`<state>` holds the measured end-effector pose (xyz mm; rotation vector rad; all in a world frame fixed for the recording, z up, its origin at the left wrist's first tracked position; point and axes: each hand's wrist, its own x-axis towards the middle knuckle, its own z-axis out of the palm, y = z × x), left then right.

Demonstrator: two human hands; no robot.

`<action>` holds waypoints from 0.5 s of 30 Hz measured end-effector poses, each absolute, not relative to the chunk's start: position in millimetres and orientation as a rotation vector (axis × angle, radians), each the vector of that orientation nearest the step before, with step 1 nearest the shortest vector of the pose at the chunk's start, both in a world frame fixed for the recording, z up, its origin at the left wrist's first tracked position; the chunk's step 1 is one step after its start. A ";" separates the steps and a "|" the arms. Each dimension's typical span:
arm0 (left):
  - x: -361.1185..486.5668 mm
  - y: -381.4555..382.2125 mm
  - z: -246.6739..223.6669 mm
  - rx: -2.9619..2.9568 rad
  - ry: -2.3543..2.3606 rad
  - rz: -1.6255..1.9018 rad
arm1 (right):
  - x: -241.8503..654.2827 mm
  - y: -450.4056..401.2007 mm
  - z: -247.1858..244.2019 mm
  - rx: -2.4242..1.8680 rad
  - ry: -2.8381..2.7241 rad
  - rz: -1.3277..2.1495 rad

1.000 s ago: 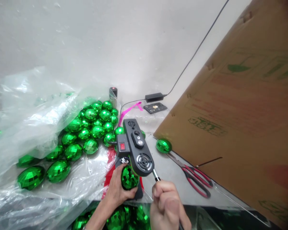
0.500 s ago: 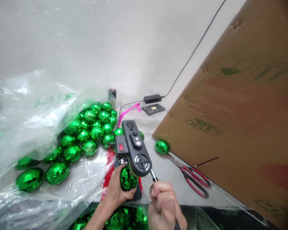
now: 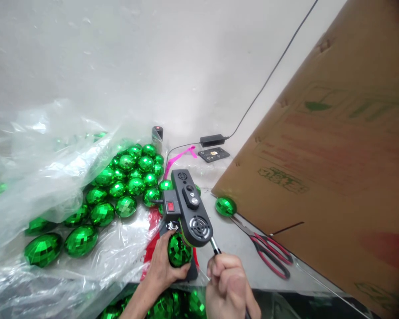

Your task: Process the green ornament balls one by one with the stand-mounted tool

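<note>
My left hand is curled round a shiny green faceted ball ornament, thumb at its lower right. The ball sits under the front end of a black machine head that has round vents and a red switch. The head hides the top of the ball. On the right, my right hand is closed round the dark grip of a thin metal lever beside the machine. Most of that grip is hidden by my fingers.
Many green ornaments lie in a clear plastic bag at left. Red-handled scissors and one loose ornament lie by a large cardboard box. A power adapter and a dark phone-like slab sit behind.
The camera view has shifted slightly. Both hands, the ball and the lever keep the same positions relative to the machine.
</note>
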<state>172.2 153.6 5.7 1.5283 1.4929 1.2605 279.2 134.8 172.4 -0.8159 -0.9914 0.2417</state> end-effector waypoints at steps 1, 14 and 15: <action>172.2 153.8 5.3 1.533 1.495 1.260 | 276.7 135.1 174.3 -0.816 -0.971 0.243; 168.6 156.5 3.9 1.576 1.491 1.212 | 292.8 138.8 133.9 -0.703 -1.158 0.221; 169.0 156.3 4.1 1.569 1.487 1.208 | 293.6 140.1 130.3 -0.696 -1.165 0.212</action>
